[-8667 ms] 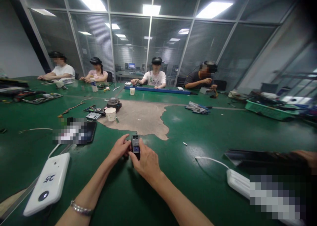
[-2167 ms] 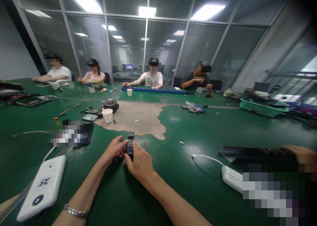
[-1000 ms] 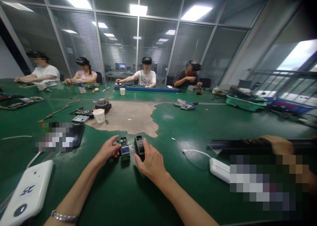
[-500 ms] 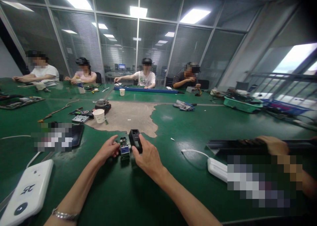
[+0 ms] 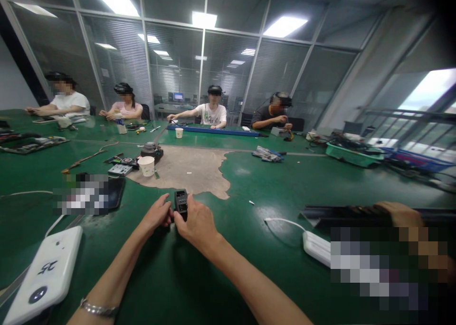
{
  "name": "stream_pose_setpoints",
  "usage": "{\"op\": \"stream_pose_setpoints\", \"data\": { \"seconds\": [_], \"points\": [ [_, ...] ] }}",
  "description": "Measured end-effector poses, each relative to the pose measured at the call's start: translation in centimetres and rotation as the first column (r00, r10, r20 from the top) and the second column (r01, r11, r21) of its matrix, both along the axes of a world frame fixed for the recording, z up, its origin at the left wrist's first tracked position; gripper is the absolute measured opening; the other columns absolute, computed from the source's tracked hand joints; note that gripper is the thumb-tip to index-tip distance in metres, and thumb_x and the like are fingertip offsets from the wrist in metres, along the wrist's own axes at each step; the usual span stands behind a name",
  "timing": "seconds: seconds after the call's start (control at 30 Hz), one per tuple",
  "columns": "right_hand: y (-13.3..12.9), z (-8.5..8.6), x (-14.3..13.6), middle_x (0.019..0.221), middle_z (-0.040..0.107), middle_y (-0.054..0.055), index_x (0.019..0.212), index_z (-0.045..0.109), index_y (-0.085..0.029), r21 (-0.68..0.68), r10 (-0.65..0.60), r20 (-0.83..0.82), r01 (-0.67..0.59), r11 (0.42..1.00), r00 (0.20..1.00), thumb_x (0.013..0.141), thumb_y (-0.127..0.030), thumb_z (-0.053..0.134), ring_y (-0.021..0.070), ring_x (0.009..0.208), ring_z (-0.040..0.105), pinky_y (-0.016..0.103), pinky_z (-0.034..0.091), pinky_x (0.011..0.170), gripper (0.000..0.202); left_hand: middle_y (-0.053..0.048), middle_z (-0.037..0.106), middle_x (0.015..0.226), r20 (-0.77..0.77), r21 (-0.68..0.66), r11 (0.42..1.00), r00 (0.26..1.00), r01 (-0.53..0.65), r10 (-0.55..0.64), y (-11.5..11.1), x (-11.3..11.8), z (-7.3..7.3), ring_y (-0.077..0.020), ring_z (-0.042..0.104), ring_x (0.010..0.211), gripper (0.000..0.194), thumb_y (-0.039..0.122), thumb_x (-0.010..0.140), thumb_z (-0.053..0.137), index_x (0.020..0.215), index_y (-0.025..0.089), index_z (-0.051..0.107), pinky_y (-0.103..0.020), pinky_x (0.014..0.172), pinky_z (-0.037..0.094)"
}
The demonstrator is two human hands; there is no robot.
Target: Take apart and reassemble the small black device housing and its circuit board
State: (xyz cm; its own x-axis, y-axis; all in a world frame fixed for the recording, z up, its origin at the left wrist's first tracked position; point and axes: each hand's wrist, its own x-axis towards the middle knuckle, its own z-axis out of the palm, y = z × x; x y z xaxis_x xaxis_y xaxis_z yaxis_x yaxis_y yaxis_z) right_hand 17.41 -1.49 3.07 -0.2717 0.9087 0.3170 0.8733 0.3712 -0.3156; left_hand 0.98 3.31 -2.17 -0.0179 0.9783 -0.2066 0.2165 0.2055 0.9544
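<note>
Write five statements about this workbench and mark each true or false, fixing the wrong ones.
1. The right hand grips the black casing. True.
2. The silver bracelet is on the right wrist. False: it is on the left wrist.
3. The white device at the left is marked 25. True.
4. The nearer paper cup lies on its side. False: it stands upright.
5. The green basket is to the left of both paper cups. False: it is to their right.

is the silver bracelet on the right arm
No, the silver bracelet is on the left arm, and the right arm shows none.
</note>
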Motion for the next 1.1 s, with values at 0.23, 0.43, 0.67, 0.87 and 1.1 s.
{"op": "stream_pose_setpoints", "data": {
  "seconds": [0.23, 0.43, 0.67, 0.87, 1.1],
  "points": [
    [-0.5, -1.4, 0.0, 0.094, 0.064, 0.017, 0.131, 0.036, -0.004, -0.019, 0.006, 0.012, -0.005, 1.0, 1.0, 0.084, -0.047, 0.047, 0.0277, 0.085, 0.063, 0.036, 0.046, 0.073, 0.064, -0.001, 0.06, 0.062, -0.001, 0.028, 0.999, 1.0, 0.028, -0.028, -0.1, -0.2, -0.1, -0.0119, 0.054, 0.044, 0.064, 0.038, 0.089, 0.039, 0.144, 0.014, 0.017, -0.019, 0.04, 0.04],
    [-0.9, -2.1, 0.1, 0.099, 0.062, 0.019, 0.134, 0.032, -0.005, -0.059, 0.026, 0.039, -0.023, 0.998, 0.999, 0.085, -0.045, 0.045, 0.0278, 0.089, 0.061, 0.038, 0.046, 0.075, 0.065, 0.0, 0.06, 0.059, 0.011, -0.018, 0.999, 0.999, 0.044, -0.044, 0.1, -0.2, -0.1, -0.0115, 0.054, 0.042, 0.071, 0.047, 0.088, 0.042, 0.145, 0.015, 0.013, -0.019, 0.04, 0.04],
    [-1.0, -2.7, 0.2, 0.106, 0.059, 0.019, 0.135, 0.032, -0.005, -0.002, 0.022, -0.017, -0.022, 1.0, 1.0, 0.085, -0.051, 0.045, 0.0279, 0.095, 0.058, 0.038, 0.045, 0.081, 0.069, 0.001, 0.058, 0.058, 0.043, -0.024, 0.998, 0.998, 0.055, -0.054, 0.1, -0.1, -0.1, -0.0108, 0.053, 0.042, 0.076, 0.046, 0.086, 0.049, 0.145, 0.016, 0.013, -0.018, 0.038, 0.038],
    [-1.0, -3.2, 0.1, 0.104, 0.06, 0.017, 0.135, 0.032, -0.005, -0.016, 0.027, -0.04, -0.028, 0.999, 0.999, 0.086, -0.043, 0.045, 0.0267, 0.091, 0.059, 0.036, 0.045, 0.078, 0.064, 0.003, 0.055, 0.06, 0.052, 0.025, 0.997, 0.996, 0.076, -0.078, 0.0, 0.2, -0.1, -0.0097, 0.052, 0.042, 0.08, 0.042, 0.082, 0.057, 0.144, 0.014, 0.015, -0.019, 0.039, 0.04],
    [-0.8, -1.9, 0.1, 0.102, 0.062, 0.017, 0.135, 0.033, -0.006, 0.012, 0.01, -0.087, -0.009, 1.0, 0.996, 0.085, -0.042, 0.046, 0.0256, 0.09, 0.061, 0.034, 0.045, 0.078, 0.063, 0.001, 0.058, 0.061, 0.144, -0.03, 0.999, 0.989, 0.043, -0.038, -0.4, 0.1, 0.5, -0.01, 0.053, 0.043, 0.071, 0.052, 0.083, 0.051, 0.14, 0.018, 0.026, -0.019, 0.042, 0.042]
  ]
}}
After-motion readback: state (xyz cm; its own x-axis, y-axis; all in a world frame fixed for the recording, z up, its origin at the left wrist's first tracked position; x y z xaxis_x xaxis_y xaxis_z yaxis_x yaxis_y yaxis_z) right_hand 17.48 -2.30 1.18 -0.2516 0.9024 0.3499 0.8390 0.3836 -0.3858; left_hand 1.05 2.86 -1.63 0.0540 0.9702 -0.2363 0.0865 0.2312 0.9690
